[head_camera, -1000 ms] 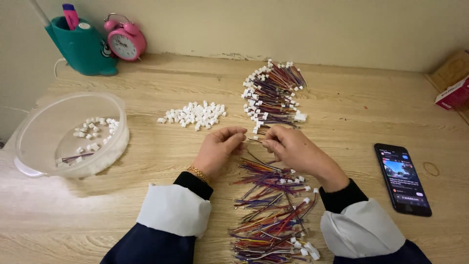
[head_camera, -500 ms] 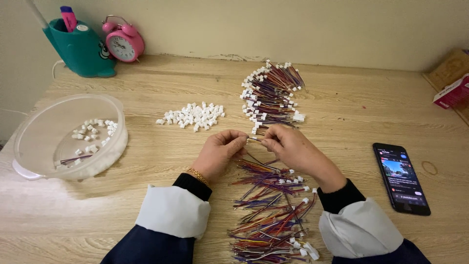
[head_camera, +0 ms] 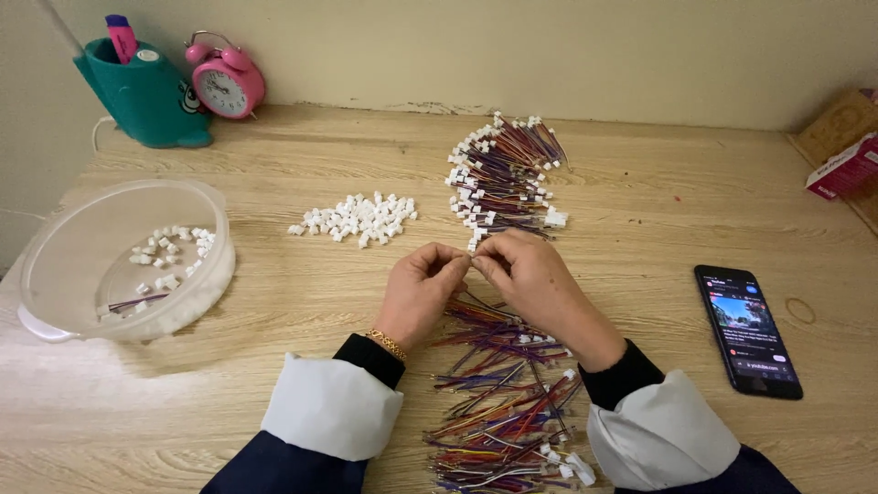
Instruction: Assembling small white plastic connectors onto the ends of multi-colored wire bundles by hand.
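Note:
My left hand (head_camera: 419,295) and my right hand (head_camera: 526,279) meet fingertip to fingertip over the middle of the wooden table (head_camera: 640,229). Between them they pinch a small white connector on thin coloured wires; it is mostly hidden by the fingers. Below the hands lies a loose heap of coloured wire leads (head_camera: 503,402). A second heap of wire leads with white connectors (head_camera: 501,178) lies just beyond the hands. A small pile of loose white connectors (head_camera: 357,220) sits to the upper left of my left hand.
A clear plastic bowl (head_camera: 55,256) with several white connectors and a few wires stands at the left. A teal pen holder (head_camera: 142,96) and a pink alarm clock (head_camera: 226,84) stand at the back left. A lit black phone (head_camera: 748,329) lies at the right, a box (head_camera: 846,155) at the far right edge.
Both hands stay pinched together at the same place; only the fingertips shift slightly. The heaps, bowl and phone have not moved.

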